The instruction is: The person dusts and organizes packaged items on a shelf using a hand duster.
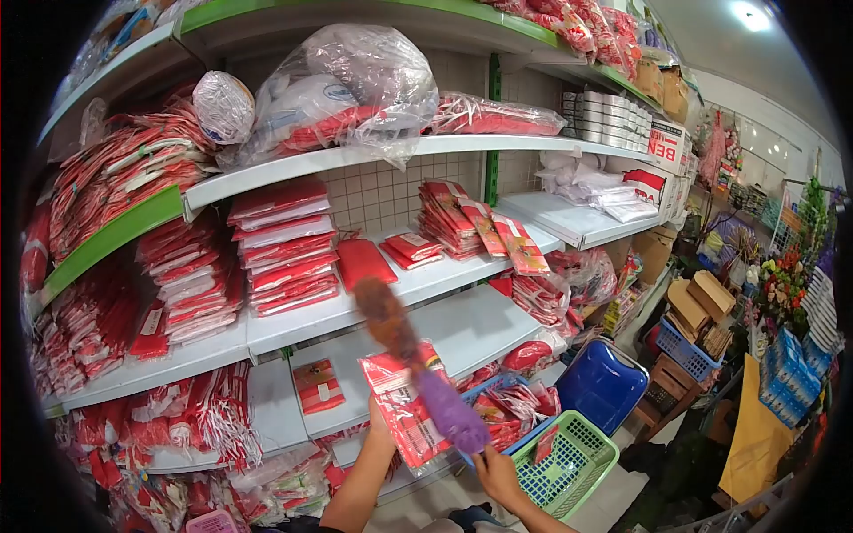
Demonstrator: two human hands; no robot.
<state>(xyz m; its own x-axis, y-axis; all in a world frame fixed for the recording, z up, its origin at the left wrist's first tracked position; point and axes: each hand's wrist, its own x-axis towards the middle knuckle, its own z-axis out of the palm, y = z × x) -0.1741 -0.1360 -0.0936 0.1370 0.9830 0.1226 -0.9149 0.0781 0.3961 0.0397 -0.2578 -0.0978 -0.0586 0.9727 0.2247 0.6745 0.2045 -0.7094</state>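
My right hand (499, 473) is closed around the near end of a fluffy duster (449, 409), purple at my end and brown toward its far end. The duster is blurred at its brown tip and slants up and left across the packet and the shelf. My left hand (380, 425) grips the left edge of a clear plastic packet (404, 404) with red and white contents, held upright before the shelf. The duster covers part of this packet. Behind it, another red packet (318, 386) lies on the lower shelf.
White shelves (293, 329) carry stacks of red packets (284, 249) and a big clear bag (373, 80). Below right stand a green basket (569, 480) holding a small red packet, and a blue plastic stool-like item (604, 382). Boxes and artificial flowers (777, 289) crowd the right side.
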